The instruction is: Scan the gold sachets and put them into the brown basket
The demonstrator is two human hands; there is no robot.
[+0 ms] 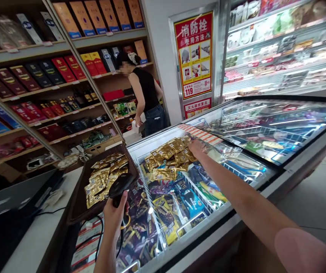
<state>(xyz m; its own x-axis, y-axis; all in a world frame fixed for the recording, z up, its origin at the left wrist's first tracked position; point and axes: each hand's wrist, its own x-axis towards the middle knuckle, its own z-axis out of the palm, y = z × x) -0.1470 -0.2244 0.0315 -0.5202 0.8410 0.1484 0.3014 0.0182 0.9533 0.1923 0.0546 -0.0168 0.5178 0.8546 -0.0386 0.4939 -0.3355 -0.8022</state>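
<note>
Your left hand [114, 212] is wrapped round the scanner [120, 187], thumb along its handle, just beside the basket's [77, 204] near right corner. Your right hand [196, 147] is stretched out to the far right edge of the gold packets [167, 153] heaped on the freezer's [199, 229] glass; you cannot tell from here whether its fingers are clamped on one or only touching. More packets [100, 182] lie in the basket.

The loose heap could slide across the smooth glass if you sweep at it or pull from underneath. With packets overlapping, two could come up together, or one code could be read twice. The cord [102, 237] loops beside your left wrist, so a quick swing might catch it on the basket's corner.

The scanner's head has its long axis slanting from lower left to upper right, roughly toward the heap; its window is hidden. The packets point in mixed directions, though the nearest one in the heap lies with its long axis roughly crosswise.
</note>
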